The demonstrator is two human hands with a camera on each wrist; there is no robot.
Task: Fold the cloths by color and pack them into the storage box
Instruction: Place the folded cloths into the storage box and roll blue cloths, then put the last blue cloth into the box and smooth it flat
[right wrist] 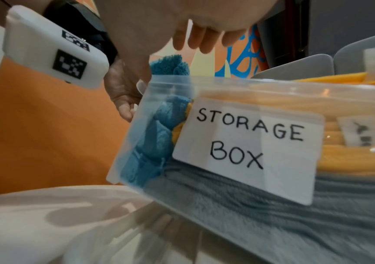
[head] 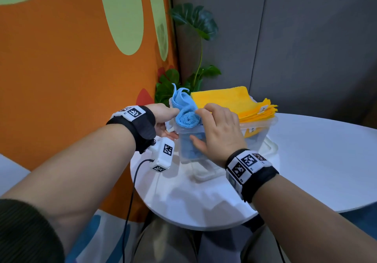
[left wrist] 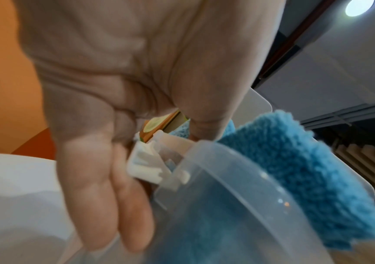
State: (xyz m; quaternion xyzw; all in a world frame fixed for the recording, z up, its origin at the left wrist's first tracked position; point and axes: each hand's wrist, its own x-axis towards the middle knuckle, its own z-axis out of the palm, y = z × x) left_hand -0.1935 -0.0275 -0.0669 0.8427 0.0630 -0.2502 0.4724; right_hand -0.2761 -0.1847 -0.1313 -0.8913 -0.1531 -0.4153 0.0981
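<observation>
A clear storage box (head: 259, 129) with a "STORAGE BOX" label (right wrist: 249, 142) stands tilted on the white round table (head: 316, 160). Blue cloths (right wrist: 155, 142) fill its left end, with yellow cloths (right wrist: 351, 157) over grey ones (right wrist: 272, 214) beside them. A rolled blue cloth (head: 184, 111) sticks up out of the left end. My left hand (head: 163, 117) grips that end by its white latch (left wrist: 145, 166), thumb on the blue cloth (left wrist: 295, 169). My right hand (head: 216, 128) curls its fingers over the roll, thumb against the front wall. Folded yellow cloths (head: 230, 101) are heaped above the rim.
A translucent lid (head: 204, 174) lies under the box. The orange wall (head: 71, 89) is close on the left, and a leafy plant (head: 193, 23) stands behind the table. The table's near edge (head: 183, 224) curves just below my wrists.
</observation>
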